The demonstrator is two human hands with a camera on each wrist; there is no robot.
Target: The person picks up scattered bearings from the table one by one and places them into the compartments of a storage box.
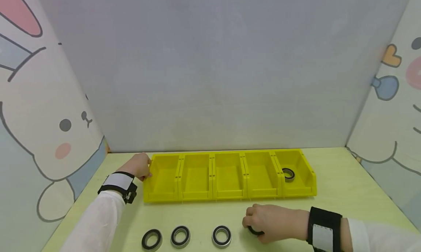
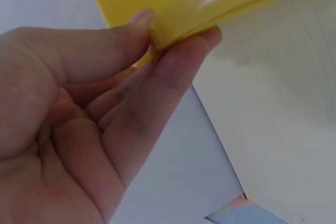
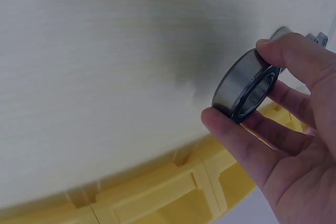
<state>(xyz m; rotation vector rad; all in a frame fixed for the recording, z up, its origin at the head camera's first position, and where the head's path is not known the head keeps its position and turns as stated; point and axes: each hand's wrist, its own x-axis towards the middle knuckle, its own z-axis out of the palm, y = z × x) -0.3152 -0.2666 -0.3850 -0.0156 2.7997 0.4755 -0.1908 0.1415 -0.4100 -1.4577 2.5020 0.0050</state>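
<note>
Three bearings (image 1: 180,237) on the table (image 1: 345,186); rabbit-print panels (image 1: 49,135).

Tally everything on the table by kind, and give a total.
Bearings: 5. One is in the rightmost bin, three lie on the table, and one is pinched in the right hand's fingers.
Yellow bins: 5, joined in a row; the left hand grips the leftmost bin's edge.
Total: 10.
</note>
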